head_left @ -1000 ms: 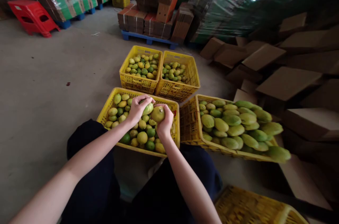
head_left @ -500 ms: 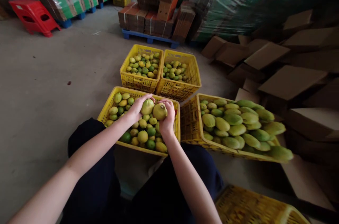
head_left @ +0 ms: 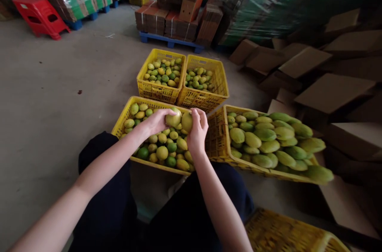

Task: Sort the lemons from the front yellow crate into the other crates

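My left hand is closed round a plump yellow-green fruit, thumb on top. In my right hand is a second rounded yellow-green fruit, partly covered by the fingers. Both fruits are held close together above the near yellow crate. That crate holds many smaller-looking green and yellow fruits. To the right stands another yellow crate, heaped with long green fruits that look like papayas.
Two more yellow crates of fruit stand just beyond. A yellow crate sits at the lower right. Cardboard boxes lie piled on the right. Flattened cartons rest on a blue pallet; a red stool is at far left.
Both hands have shifted slightly right with their fruits. The right hand has turned, so its fingers now cover more of its fruit, and the dark end mark no longer shows.
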A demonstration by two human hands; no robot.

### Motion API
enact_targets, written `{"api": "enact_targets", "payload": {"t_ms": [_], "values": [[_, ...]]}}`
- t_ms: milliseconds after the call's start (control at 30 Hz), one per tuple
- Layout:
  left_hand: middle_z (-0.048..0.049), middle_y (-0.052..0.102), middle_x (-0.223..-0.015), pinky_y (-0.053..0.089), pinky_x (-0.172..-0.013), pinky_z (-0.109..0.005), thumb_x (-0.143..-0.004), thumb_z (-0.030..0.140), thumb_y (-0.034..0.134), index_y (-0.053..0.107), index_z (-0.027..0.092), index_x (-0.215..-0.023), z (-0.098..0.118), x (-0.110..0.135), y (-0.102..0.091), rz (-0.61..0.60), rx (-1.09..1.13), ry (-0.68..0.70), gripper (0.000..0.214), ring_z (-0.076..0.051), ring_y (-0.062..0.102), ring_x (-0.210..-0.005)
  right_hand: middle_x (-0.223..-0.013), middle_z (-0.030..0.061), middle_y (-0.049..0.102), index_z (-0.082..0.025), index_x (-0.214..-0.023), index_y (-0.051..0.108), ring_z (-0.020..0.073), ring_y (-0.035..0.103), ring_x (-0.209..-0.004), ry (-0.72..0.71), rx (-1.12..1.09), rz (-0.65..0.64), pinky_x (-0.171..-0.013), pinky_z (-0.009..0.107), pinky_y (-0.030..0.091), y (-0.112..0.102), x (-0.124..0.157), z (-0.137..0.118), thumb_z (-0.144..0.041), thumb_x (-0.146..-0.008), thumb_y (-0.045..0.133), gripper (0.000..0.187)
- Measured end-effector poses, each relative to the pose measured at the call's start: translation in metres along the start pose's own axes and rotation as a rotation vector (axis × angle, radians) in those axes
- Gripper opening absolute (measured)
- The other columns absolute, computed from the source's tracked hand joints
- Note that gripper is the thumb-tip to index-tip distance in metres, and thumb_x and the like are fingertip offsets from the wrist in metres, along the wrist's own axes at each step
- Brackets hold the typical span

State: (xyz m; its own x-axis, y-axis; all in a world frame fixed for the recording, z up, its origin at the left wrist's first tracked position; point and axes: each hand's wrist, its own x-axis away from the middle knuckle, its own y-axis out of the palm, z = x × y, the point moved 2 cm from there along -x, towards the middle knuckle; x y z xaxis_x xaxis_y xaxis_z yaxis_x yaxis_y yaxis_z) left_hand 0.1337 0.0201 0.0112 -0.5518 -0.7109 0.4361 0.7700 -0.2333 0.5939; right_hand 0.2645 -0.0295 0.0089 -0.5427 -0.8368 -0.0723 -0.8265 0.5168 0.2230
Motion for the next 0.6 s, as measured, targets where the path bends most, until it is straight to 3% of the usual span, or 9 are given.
{"api": "enact_targets", "payload": {"t_ms": [67,167,267,367,467,600], "values": [[-0.0041,0.071,-0.075,0.048,-0.061,-0.025,-0.079,0.026,0.073,0.071,0.016,-0.084,-0.006,-0.005,-0.003,0.011,-0.072,-0.019,0.01,-0.015,0.064,-0.068,-0.077,-0.0035,0.06,-0.022,-0.096,0.07,0.0139,0.056,-0.075,-0.008,-0.009,0.034,-0.074,0.028,0.048,-0.001,-0.001,0.0,-0.052,-0.078,0.073,0.035],[-0.0055,0.07,-0.071,0.047,-0.057,-0.028,-0.08,0.054,0.078,0.072,0.019,-0.081,-0.012,-0.012,-0.008,-0.022,-0.181,-0.03,0.036,-0.016,0.061,-0.061,-0.083,-0.0025,0.061,-0.023,-0.105,0.071,0.014,0.056,-0.077,-0.023,-0.016,0.014,-0.077,0.029,0.049,-0.003,-0.002,-0.003,-0.05,-0.075,0.077,0.041],[-0.0063,0.07,-0.065,0.042,-0.049,-0.028,-0.076,0.077,0.069,0.072,0.02,-0.076,-0.016,-0.015,-0.013,-0.101,-0.279,-0.074,0.057,-0.015,0.055,-0.05,-0.089,-0.0021,0.06,-0.025,-0.11,0.069,0.0143,0.057,-0.081,-0.01,-0.017,-0.033,-0.079,0.029,0.05,-0.004,-0.002,-0.007,-0.049,-0.073,0.079,0.046],[-0.0064,0.067,-0.054,0.037,-0.043,-0.027,-0.075,0.083,0.062,0.072,0.02,-0.068,-0.015,-0.014,-0.015,-0.072,-0.316,-0.058,0.065,-0.014,0.052,-0.041,-0.098,-0.0005,0.06,-0.027,-0.114,0.063,0.0166,0.058,-0.09,-0.009,0.01,-0.078,-0.085,0.031,0.051,-0.006,-0.001,-0.01,-0.048,-0.073,0.079,0.05],[-0.0086,0.065,-0.049,0.041,-0.042,-0.028,-0.076,0.087,0.054,0.07,0.019,-0.058,-0.012,-0.01,-0.015,0.007,-0.355,-0.087,0.072,-0.017,0.056,-0.04,-0.11,0.0013,0.057,-0.029,-0.121,0.055,0.0192,0.059,-0.099,0.014,0.024,-0.134,-0.094,0.036,0.051,-0.009,0.0,-0.008,-0.043,-0.073,0.076,0.054],[-0.0097,0.065,-0.049,0.044,-0.042,-0.029,-0.076,0.09,0.051,0.071,0.019,-0.056,-0.009,-0.006,-0.017,0.014,-0.373,-0.115,0.076,-0.018,0.058,-0.041,-0.124,0.0035,0.054,-0.031,-0.137,0.044,0.0227,0.058,-0.108,0.02,0.078,-0.227,-0.103,0.044,0.049,-0.012,-0.002,-0.002,-0.03,-0.063,0.074,0.08]]}}
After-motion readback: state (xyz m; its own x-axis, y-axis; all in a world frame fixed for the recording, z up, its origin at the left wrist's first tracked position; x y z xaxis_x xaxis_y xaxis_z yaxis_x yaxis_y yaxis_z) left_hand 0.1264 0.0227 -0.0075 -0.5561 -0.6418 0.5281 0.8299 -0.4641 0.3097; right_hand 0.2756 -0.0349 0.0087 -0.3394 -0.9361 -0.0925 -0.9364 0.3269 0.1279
